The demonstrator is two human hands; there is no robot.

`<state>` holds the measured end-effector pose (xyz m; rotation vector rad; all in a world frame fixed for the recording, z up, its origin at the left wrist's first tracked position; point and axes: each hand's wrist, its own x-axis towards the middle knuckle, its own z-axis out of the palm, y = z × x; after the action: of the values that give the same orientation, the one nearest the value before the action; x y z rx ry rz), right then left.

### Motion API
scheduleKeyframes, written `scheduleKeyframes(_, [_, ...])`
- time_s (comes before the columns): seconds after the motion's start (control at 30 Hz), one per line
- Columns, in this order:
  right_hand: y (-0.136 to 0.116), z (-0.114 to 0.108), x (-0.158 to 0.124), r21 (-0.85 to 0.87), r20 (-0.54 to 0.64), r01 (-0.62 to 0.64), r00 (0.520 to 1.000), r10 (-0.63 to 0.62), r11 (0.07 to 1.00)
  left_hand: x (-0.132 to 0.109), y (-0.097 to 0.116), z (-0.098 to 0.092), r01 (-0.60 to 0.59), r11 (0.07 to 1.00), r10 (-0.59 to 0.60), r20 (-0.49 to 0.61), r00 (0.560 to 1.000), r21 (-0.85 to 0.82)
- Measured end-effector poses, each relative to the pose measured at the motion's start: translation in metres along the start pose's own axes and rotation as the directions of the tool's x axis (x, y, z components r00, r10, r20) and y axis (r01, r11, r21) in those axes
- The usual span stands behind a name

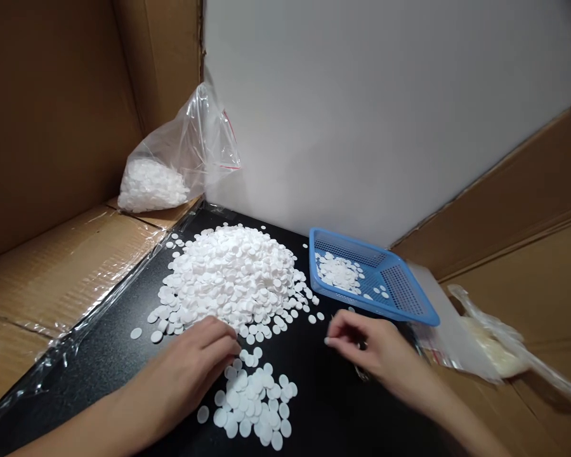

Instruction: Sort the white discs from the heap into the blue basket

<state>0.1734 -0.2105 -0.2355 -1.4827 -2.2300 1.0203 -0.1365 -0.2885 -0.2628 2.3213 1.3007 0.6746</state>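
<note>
A big heap of small white discs (231, 276) lies on a black table top (314, 393). A smaller flat patch of the same discs (255, 401) sits nearer to me. My left hand (197, 362) rests palm down between the two, its fingertips at the front edge of the big heap and touching the small patch. My right hand (368, 348) hovers just right of the discs, fingers pinched together; whether a disc is between them is too small to tell. A blue mesh tray (400, 285) behind my right hand holds a few discs.
A clear plastic bag of white discs (171, 171) leans in the back left corner on taped cardboard boxes (66, 260). More cardboard and a flat plastic bag (495, 346) lie to the right. A white wall stands behind the table.
</note>
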Motion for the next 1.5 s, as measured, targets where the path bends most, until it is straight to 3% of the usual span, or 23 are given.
scheduleKeyframes(0.13, [0.059, -0.030, -0.030, -0.185, -0.230, -0.161, 0.966, 0.116, 0.970, -0.018, 0.007, 0.006, -0.088, 0.995, 0.086, 0.060, 0.995, 0.041])
scheduleKeyframes(0.2, [0.070, -0.031, -0.038, -0.239, -0.321, -0.161, 0.944, 0.079, 0.958, -0.022, 0.009, 0.009, -0.110, 0.991, 0.106, 0.054, 0.993, 0.070])
scheduleKeyframes(0.27, [0.064, -0.022, -0.038, -0.244, -0.362, -0.119, 0.932, 0.023, 0.962, -0.024, 0.012, 0.011, -0.114, 0.990, 0.110, 0.050, 0.993, 0.086])
scheduleKeyframes(0.4, [0.017, 0.015, -0.018, -0.122, -0.198, 0.113, 0.971, -0.136, 0.986, -0.026, 0.016, 0.008, -0.063, 0.997, 0.059, 0.091, 0.994, 0.040])
scheduleKeyframes(0.5, [-0.021, 0.046, 0.001, 0.009, -0.054, 0.270, 0.962, -0.269, 0.963, -0.026, 0.015, 0.003, 0.016, 1.000, -0.015, 0.078, 0.997, -0.016])
scheduleKeyframes(0.63, [-0.047, 0.075, 0.018, 0.025, 0.058, 0.313, 0.948, -0.314, 0.949, -0.025, 0.006, 0.002, 0.136, 0.991, -0.136, -0.019, 0.991, 0.016])
scheduleKeyframes(0.77, [-0.052, 0.084, 0.022, 0.006, 0.104, 0.298, 0.949, -0.297, 0.955, -0.015, 0.000, 0.005, 0.190, 0.977, -0.186, -0.047, 0.981, 0.101])
scheduleKeyframes(0.9, [-0.046, 0.083, 0.020, 0.028, 0.062, 0.342, 0.937, -0.343, 0.939, 0.007, 0.006, 0.010, 0.169, 0.969, -0.180, 0.048, 0.982, 0.179])
scheduleKeyframes(1.03, [-0.032, 0.078, 0.021, -0.166, -0.017, 0.568, 0.815, -0.579, 0.806, 0.029, 0.013, 0.015, 0.127, 0.961, -0.169, 0.158, 0.973, 0.246])
scheduleKeyframes(1.13, [-0.025, 0.070, 0.025, -0.203, 0.088, 0.656, 0.752, -0.654, 0.727, 0.036, 0.013, 0.018, 0.097, 0.965, -0.146, 0.191, 0.971, 0.244])
scheduleKeyframes(1.2, [-0.025, 0.060, 0.026, -0.114, 0.158, 0.645, 0.762, -0.628, 0.755, 0.035, 0.013, 0.020, 0.076, 0.966, -0.124, 0.183, 0.975, 0.247])
scheduleKeyframes(1.3, [-0.028, 0.038, 0.020, -0.024, 0.163, 0.520, 0.845, -0.510, 0.854, 0.025, 0.015, 0.018, -0.001, 0.970, -0.035, 0.144, 0.989, 0.245])
scheduleKeyframes(1.4, [-0.022, 0.014, 0.000, -0.052, 0.148, 0.382, 0.917, -0.372, 0.923, 0.009, 0.017, 0.012, -0.074, 0.989, 0.052, 0.169, 0.984, 0.128])
scheduleKeyframes(1.5, [0.009, -0.002, -0.035, -0.155, 0.170, 0.194, 0.971, -0.167, 0.969, -0.007, 0.013, 0.004, -0.033, 0.999, 0.035, 0.160, 0.986, -0.014])
